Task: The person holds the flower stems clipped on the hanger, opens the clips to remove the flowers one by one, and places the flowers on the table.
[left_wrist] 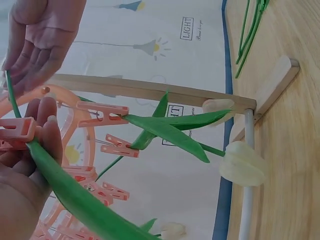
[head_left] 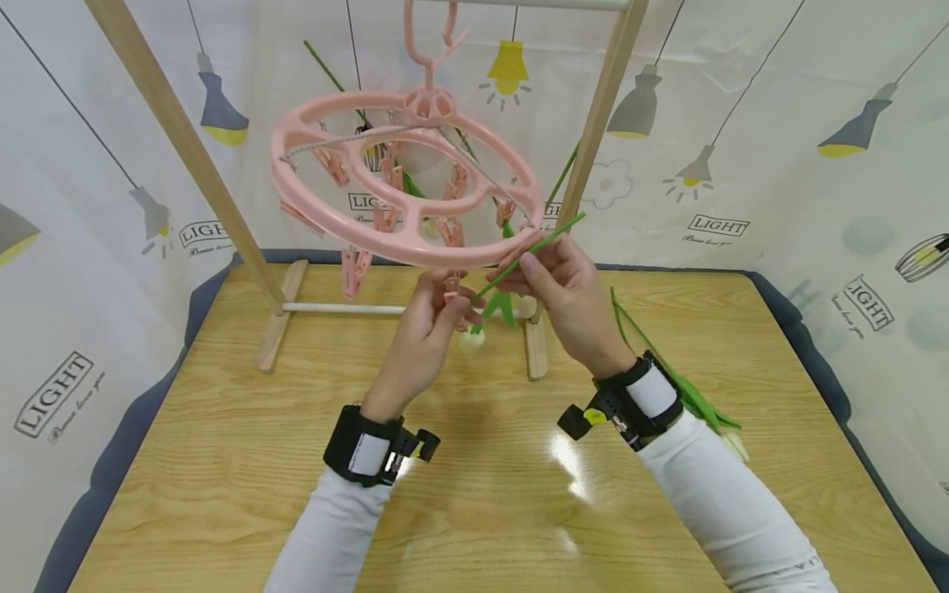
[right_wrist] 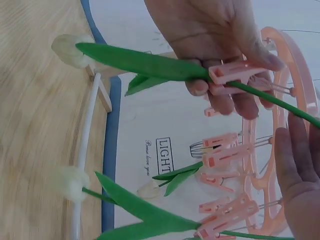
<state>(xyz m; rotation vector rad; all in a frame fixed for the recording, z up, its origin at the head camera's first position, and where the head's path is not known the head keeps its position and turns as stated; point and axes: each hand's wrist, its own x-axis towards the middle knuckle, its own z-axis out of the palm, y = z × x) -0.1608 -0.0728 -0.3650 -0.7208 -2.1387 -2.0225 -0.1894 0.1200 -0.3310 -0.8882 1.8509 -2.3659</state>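
Observation:
My left hand (head_left: 423,329) pinches a pink clothespin (right_wrist: 237,72) that hangs from the front rim of a round pink clip hanger (head_left: 408,243). An artificial white tulip (right_wrist: 140,65) runs through this clothespin, its leaves at the clip's jaws. With thumb and fingers, my right hand (head_left: 567,296) pinches the tulip's green stem (head_left: 552,237) near its free end, right of the clothespin. In the right wrist view, another tulip (right_wrist: 145,215) hangs bloom outward from a neighbouring clothespin (right_wrist: 227,217). In the head view, my left hand hides part of the worked clothespin.
The hanger hangs by its hook (head_left: 430,49) from a wooden stand (head_left: 193,165) with a white lower bar (head_left: 344,308). Several other clothespins dangle from it. Loose tulips (head_left: 693,399) lie on the wooden table (head_left: 245,486), beside my right forearm. A printed cloth stands behind.

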